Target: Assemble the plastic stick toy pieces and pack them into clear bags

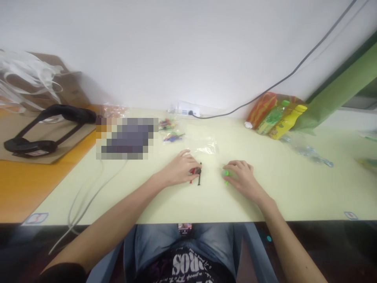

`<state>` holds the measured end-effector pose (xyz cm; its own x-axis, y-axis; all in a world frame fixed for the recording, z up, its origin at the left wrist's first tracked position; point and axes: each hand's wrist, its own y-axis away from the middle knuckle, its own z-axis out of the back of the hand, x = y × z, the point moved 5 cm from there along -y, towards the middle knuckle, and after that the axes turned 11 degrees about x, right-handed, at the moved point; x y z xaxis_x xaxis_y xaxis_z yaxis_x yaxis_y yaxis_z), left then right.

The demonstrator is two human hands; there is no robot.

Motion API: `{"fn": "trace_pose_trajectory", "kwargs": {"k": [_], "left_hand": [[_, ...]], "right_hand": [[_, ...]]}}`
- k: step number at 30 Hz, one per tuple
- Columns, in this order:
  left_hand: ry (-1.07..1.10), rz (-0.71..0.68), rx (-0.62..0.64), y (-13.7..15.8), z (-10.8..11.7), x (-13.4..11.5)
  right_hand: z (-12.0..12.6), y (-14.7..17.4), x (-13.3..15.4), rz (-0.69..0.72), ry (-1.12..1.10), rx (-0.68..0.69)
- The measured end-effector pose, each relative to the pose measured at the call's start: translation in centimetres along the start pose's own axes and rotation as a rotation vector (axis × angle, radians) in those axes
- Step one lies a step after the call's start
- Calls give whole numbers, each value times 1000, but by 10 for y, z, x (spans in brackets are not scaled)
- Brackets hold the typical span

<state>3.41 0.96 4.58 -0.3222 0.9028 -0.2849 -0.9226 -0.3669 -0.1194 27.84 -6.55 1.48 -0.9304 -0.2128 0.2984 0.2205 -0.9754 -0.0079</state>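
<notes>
In the head view my left hand rests low over the table, its fingers closed around a small black toy piece with thin limbs. A small red piece of the same sort shows under those fingers, partly hidden. To the right, my right hand is curled with thumb and fingers around a bright green small piece. Its full shape is covered by the hand. A gap of bare table separates the two hands. Just beyond them lies a flat clear plastic bag.
Small bags of coloured pieces lie behind my left hand. Two bottles, one a yellow bottle, lean by a red packet. A power strip sits against the wall. Left are a black headset frame and loose cables.
</notes>
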Motion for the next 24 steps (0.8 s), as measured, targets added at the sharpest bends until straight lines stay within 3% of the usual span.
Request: {"fn": "trace_pose_trajectory", "kwargs": {"k": [11, 14, 19, 24], "left_hand": [[-6, -19, -61, 2, 4, 4], [-39, -87, -112, -1, 5, -7], [-134, -223, -165, -6, -1, -29], [-152, -279, -248, -5, -7, -36]], "right_hand": [[0, 2, 4, -3, -156, -25], [8, 4, 14, -4, -332, -37], [12, 6, 43, -1, -717, 66], [8, 4, 62, -14, -935, 107]]}}
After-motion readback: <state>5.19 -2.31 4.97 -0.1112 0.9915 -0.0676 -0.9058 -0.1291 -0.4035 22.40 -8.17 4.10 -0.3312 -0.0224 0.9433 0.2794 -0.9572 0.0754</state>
